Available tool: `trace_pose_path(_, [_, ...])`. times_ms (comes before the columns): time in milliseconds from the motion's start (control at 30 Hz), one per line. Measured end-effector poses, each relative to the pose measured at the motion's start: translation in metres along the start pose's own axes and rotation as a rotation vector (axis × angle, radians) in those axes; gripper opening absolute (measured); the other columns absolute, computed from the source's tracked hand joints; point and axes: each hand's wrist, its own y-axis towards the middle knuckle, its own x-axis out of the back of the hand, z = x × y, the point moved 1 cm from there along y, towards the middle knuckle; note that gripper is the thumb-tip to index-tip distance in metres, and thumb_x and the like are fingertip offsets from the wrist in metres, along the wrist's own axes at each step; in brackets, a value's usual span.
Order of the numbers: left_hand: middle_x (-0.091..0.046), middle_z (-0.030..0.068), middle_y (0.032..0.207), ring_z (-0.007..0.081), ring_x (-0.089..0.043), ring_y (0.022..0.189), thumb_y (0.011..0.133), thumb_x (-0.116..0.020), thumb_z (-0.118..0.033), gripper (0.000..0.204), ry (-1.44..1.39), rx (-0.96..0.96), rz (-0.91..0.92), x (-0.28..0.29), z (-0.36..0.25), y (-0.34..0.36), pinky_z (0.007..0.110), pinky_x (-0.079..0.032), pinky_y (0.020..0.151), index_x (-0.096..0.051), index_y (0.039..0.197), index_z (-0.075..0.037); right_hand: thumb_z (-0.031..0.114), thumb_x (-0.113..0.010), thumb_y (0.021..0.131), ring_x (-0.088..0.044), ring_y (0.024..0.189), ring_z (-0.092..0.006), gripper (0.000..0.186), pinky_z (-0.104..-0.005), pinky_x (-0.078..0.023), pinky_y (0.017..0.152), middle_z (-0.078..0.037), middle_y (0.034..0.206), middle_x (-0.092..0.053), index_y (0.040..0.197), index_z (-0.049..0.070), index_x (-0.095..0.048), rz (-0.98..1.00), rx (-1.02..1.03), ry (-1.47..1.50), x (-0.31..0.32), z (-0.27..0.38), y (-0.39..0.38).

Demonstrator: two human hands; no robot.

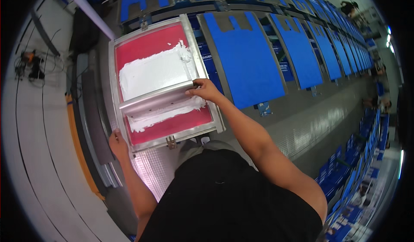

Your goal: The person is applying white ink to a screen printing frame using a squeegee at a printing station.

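Observation:
A silver metal squeegee (157,97) lies across the screen printing frame (115,73). My right hand (205,91) grips its right end, with the thumb on the near side. White ink (153,72) forms a thick layer on the red mesh (146,41) beyond the squeegee. A thinner ragged band of ink lies on the near side. My left hand (118,144) is beside the near left edge of the frame, below the squeegee's left end. Its fingers are curled together; whatever may be between them is too small to make out.
Blue cut panels (248,58) lie on dark boards in long rows to the right and at the back. A metal clip (171,142) sits on the frame's near edge. Along the left wall (47,125) run rails with an orange strip (79,151). More blue pieces (340,168) hang at far right.

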Motion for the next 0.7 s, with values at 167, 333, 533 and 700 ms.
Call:
trace_pose_path(167, [-0.061, 0.0221, 0.12, 0.0282, -0.057, 0.11, 0.098, -0.047, -0.04, 0.053, -0.203, 0.173, 0.173, -0.021, 0.068, 0.031, 0.034, -0.042, 0.095, -0.056, 0.124, 0.005, 0.015, -0.084, 0.069, -0.063, 0.077, -0.012, 0.04, -0.0256, -0.051, 0.071, -0.006, 0.083, -0.069, 0.1, -0.004, -0.067, -0.089, -0.025, 0.007, -0.016, -0.017, 0.017])
trace_pose_path(333, [-0.063, 0.0173, 0.114, 0.0223, -0.056, 0.104, 0.1, -0.046, -0.039, 0.053, -0.375, 0.181, 0.239, -0.001, 0.032, 0.017, 0.032, -0.043, 0.092, -0.057, 0.121, 0.008, 0.018, -0.084, 0.067, -0.062, 0.081, -0.0129, 0.043, -0.027, -0.05, 0.072, -0.006, 0.085, -0.068, 0.101, -0.003, -0.068, -0.099, -0.057, 0.001, 0.018, 0.024, -0.016])
trace_pose_path(533, [-0.064, 0.0138, 0.105, 0.0156, -0.055, 0.097, 0.101, -0.044, -0.036, 0.048, -0.425, 0.157, 0.219, -0.084, -0.106, -0.061, 0.031, -0.044, 0.089, -0.058, 0.119, 0.006, 0.01, -0.081, 0.07, -0.063, 0.085, -0.0142, 0.033, -0.0299, -0.049, 0.08, -0.006, 0.091, -0.07, 0.099, 0.0, -0.07, -0.185, -0.021, -0.068, 0.171, 0.021, -0.08])
trace_pose_path(700, [-0.064, 0.0186, 0.117, 0.0192, -0.059, 0.105, 0.099, -0.052, -0.03, 0.045, -0.509, 0.021, 0.307, -0.195, -0.187, -0.121, 0.031, -0.044, 0.092, -0.053, 0.129, 0.003, 0.01, -0.079, 0.069, -0.064, 0.083, -0.0155, 0.033, -0.0298, -0.049, 0.08, -0.008, 0.09, -0.07, 0.1, -0.001, -0.07, -0.291, -0.02, -0.096, 0.307, -0.01, -0.128])
